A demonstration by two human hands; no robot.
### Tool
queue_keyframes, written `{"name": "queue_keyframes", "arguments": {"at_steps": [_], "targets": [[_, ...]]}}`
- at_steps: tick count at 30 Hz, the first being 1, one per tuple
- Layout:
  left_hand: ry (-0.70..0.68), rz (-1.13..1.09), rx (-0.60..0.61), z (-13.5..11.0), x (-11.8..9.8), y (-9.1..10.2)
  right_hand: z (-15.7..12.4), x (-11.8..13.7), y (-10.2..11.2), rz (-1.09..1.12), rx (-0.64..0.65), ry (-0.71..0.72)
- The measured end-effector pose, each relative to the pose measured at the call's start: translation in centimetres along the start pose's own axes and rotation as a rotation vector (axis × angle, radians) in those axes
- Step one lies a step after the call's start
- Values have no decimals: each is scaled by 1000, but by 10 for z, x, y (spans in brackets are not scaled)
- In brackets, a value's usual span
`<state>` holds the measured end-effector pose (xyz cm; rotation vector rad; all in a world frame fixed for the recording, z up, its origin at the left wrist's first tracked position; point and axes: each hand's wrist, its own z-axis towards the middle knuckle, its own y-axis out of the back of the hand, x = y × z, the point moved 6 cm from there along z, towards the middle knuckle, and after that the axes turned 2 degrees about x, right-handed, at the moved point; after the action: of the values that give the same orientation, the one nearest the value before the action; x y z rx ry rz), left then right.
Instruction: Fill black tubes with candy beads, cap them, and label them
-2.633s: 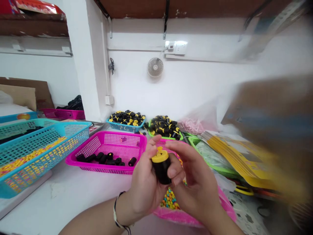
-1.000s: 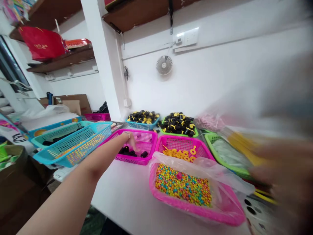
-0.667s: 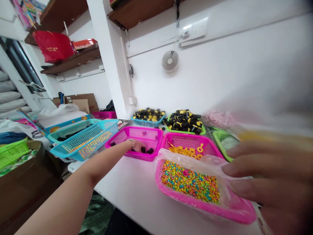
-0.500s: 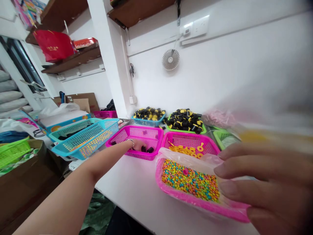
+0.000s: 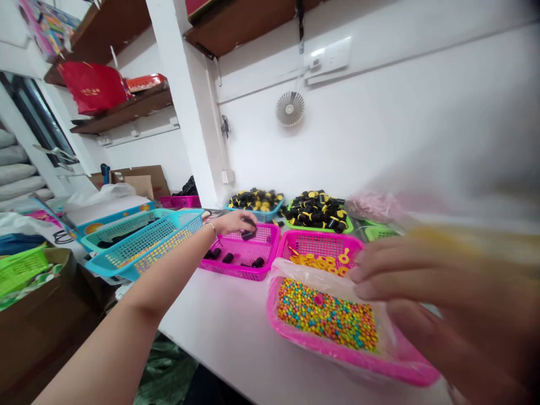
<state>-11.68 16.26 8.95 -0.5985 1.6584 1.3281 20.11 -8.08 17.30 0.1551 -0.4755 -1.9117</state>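
My left hand [image 5: 237,223] is raised over the rear of a pink mesh basket [image 5: 236,273], its fingers closed on a black plastic piece [image 5: 248,232]. Several more black cylindrical pieces [image 5: 228,258] lie in that basket. My right hand [image 5: 439,298], large and blurred, is close to the camera at the right. Its fingertips overlap the edge of a pink basket of yellow ring-ended pieces [image 5: 324,262]. Below it stands a plastic-lined pink tray [image 5: 337,350] of small multicoloured beads [image 5: 327,315], with one pink piece [image 5: 319,299] on top.
Behind, a blue basket [image 5: 270,215] and a green basket [image 5: 295,226] hold heaps of black-and-yellow pieces. Blue baskets [image 5: 141,253] stand at the left, beside a cardboard box [image 5: 37,320]. A small fan [image 5: 290,109] hangs on the wall.
My left hand has risen from inside the pink basket with a black piece, uncovering others there. My right hand has shifted slightly left, its fingers now closer together.
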Motion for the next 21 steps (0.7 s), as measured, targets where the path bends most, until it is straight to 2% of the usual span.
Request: {"name": "queue_keyframes", "arguments": {"at_steps": [2,4,6,8,11,14,17,21], "targets": [[-125,-169,-85,4,-27,-4,7,-4,-12,-4,127,-96],[-262,-343,-139,0,-55,-19,10,-16,-27,2,212,-308],[-399,-499,-147,-14,-81,-44,8,-31,-44,17,228,-517],[-529,-619,-115,-34,-103,-74,4,-42,-57,74,180,-693],[-720,-725,-59,-69,-125,-113,-2,-43,-78,316,186,-818],[-920,-728,-32,-95,-138,-128,-5,-30,-91,606,197,-834],[-1075,-609,-26,-112,-147,-128,-4,-20,-94,736,117,-719],[-1067,-552,-77,-124,-149,-121,-3,-24,-92,653,-25,-574]]}}
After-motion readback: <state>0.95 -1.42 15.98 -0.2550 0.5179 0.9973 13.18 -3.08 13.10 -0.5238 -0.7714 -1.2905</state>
